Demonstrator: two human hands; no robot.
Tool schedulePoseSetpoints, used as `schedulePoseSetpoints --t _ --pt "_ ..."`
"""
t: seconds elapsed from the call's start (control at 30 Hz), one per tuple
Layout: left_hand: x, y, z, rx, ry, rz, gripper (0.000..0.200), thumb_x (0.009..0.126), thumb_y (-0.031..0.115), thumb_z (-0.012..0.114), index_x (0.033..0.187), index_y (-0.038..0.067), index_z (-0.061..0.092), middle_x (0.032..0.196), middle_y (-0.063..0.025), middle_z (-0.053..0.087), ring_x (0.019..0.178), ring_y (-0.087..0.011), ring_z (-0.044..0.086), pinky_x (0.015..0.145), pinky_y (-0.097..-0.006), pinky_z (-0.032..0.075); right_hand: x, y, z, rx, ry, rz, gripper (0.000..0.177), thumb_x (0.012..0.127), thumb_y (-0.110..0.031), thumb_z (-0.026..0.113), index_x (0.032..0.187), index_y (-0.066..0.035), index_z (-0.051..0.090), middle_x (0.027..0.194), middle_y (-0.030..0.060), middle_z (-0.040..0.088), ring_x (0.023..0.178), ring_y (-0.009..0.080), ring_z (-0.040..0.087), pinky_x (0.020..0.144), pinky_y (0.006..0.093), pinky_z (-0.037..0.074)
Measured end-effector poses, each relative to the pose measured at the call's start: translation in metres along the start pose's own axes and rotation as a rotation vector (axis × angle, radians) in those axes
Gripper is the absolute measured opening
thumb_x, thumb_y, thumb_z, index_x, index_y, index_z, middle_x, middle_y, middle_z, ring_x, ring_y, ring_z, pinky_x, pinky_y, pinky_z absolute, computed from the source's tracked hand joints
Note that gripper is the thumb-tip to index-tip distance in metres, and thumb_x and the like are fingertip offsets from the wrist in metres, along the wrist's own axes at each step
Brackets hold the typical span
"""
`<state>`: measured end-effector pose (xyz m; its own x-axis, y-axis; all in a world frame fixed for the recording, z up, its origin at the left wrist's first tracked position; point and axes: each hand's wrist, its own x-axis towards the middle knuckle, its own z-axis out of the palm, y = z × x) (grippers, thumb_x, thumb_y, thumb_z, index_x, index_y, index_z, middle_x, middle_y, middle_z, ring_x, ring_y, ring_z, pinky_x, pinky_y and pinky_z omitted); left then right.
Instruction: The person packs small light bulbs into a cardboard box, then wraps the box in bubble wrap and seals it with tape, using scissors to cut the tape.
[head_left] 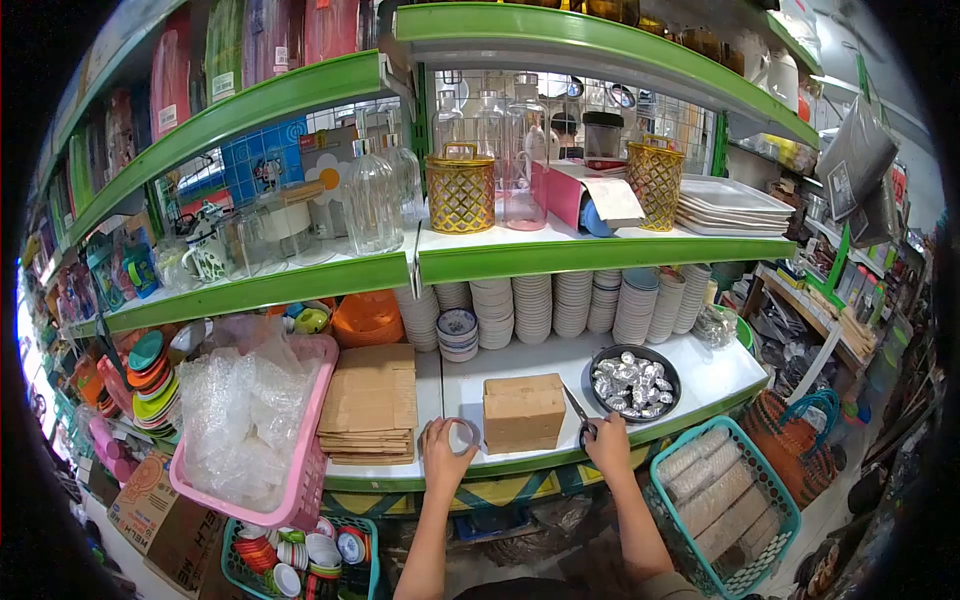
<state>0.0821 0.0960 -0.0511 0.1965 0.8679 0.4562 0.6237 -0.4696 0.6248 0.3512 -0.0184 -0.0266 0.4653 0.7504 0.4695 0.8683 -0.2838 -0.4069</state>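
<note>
My left hand (pixel 446 456) is closed round the edge of a roll of tape (pixel 463 436) at the shelf's front edge. Just right of it stands a closed brown cardboard box (pixel 523 413). On the box's other side, my right hand (pixel 607 446) grips the black handles of a pair of scissors (pixel 575 403), whose blades point up and left beside the box. Behind that hand is a dark round pan (pixel 674 399) filled with silver foil-wrapped pieces (pixel 632 382). Flat brown cardboard pieces (pixel 367 400) lie stacked left of my left hand.
A pink basket (pixel 315 440) of bubble wrap sits at the left. To the lower right, a teal basket (pixel 665 500) holds bubble-wrapped packages. Another basket (pixel 232 560) of bowls is below left. Stacked white bowls (pixel 532 308) line the back under a green-edged shelf (pixel 600 257) carrying glassware.
</note>
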Motion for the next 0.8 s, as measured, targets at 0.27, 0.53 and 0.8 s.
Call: schedulePoseSetpoints --t 0.27,0.53,0.8 --pt "0.004 0.012 0.003 -0.14 0.013 0.039 0.041 0.079 0.015 0.066 0.117 0.001 0.057 0.124 -0.019 0.054 0.123 -0.0349 0.043 0.103 -0.0413 0.035 0.012 -0.012 0.011 0.509 0.017 0.053 0.025 0.08 -0.011 0.064 0.103 0.0 0.065 0.091 0.0165 0.061 0.082 0.0283 0.059 0.073 0.0369 0.048" --pt "0.006 0.035 0.011 -0.553 -0.201 -0.235 0.044 0.098 0.034 0.039 0.115 -0.003 0.056 0.103 -0.0248 0.062 0.1 -0.0401 0.058 0.087 -0.0386 0.043 0.01 -0.026 0.031 0.932 -0.21 0.26 0.038 0.094 -0.03 0.051 0.116 0.0 0.057 0.094 0.0068 0.063 0.085 0.0144 0.059 0.069 0.0279 0.047" --pt "0.007 0.032 0.018 -0.679 -0.186 -0.316 0.05 0.098 0.041 0.035 0.122 0.0 0.052 0.099 -0.0212 0.062 0.097 -0.0333 0.058 0.087 -0.0368 0.042 0.006 -0.032 0.031 1.054 -0.22 0.299 0.038 0.094 -0.03 0.049 0.115 0.001 0.057 0.094 0.0064 0.062 0.086 0.0135 0.059 0.071 0.0259 0.047"
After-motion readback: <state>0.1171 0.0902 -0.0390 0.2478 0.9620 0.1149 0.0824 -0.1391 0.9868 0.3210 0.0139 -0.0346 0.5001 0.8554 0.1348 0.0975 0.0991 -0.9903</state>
